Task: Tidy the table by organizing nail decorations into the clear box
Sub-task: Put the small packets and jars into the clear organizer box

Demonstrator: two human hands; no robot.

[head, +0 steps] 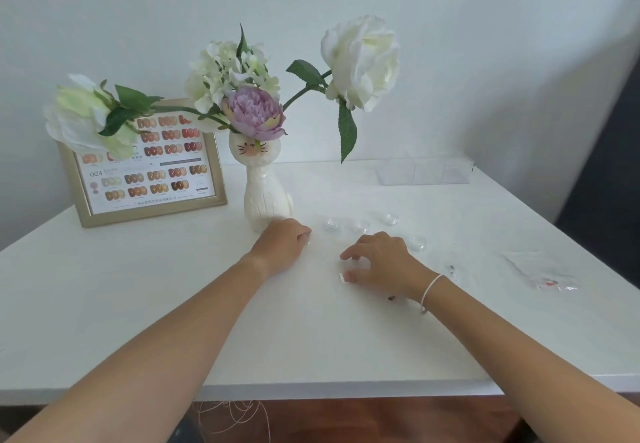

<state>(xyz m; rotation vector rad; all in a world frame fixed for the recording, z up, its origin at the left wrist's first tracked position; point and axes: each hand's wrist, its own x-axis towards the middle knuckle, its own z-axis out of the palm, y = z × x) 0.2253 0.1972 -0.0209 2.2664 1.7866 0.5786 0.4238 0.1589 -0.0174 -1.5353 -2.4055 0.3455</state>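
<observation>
The clear box (425, 173) with several compartments stands at the back right of the white table (242, 321). Small round clear jars of nail decorations lie mid-table: one (333, 224), another (360, 226), a third (390, 218), and one (416, 242) just right of my right hand. My right hand (381, 262) hovers low over the table, fingers spread, its thumb touching a small clear packet (343, 278). My left hand (282, 245) rests palm down beside the vase, fingers curled; what lies under them is hidden. Tiny dark decorations (391, 298) lie by my right wrist.
A white cat-shaped vase (265, 196) with artificial flowers stands just behind my left hand. A gold-framed nail colour chart (145, 172) leans at the back left. Clear plastic bags (547, 276) with small decorations lie at the right. The table's front edge is near me.
</observation>
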